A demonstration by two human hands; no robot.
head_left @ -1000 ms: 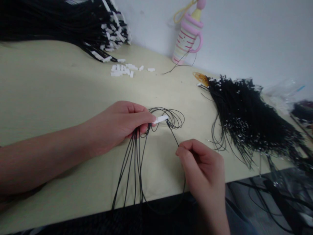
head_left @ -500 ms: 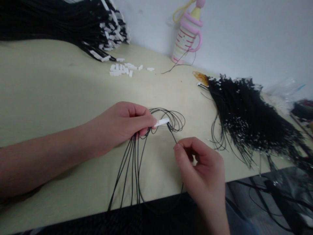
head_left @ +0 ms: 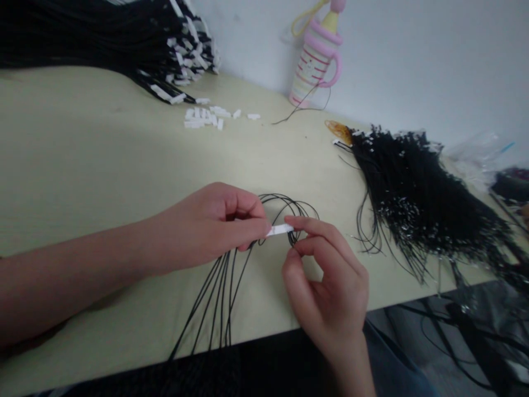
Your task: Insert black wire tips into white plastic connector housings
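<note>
Between the thumb and fingers of my left hand (head_left: pixel 210 223) is a narrow white plastic connector (head_left: pixel 280 229), lying nearly level just above the table. Thin black wires (head_left: pixel 223 292) hang from under this hand over the table's front edge, and others loop round behind the connector. My right hand (head_left: pixel 330 281) is closed in a pinch at the connector's right end, thumb and fingers on a thin black wire. Its index finger reaches forward and touches that end of the connector. The wire's tip is hidden by the fingers.
Several loose white connectors (head_left: pixel 202 117) lie farther back. A thick black wire bundle with white ends (head_left: pixel 91 38) rests at back left. Another black bundle (head_left: pixel 417 182) lies right, beside a clear plastic bag (head_left: pixel 475 157). A pink-and-white bottle (head_left: pixel 312 63) stands against the wall.
My right hand has moved up and left to the connector, and its index finger now touches the end. My left hand and the connector have shifted slightly down and right.
</note>
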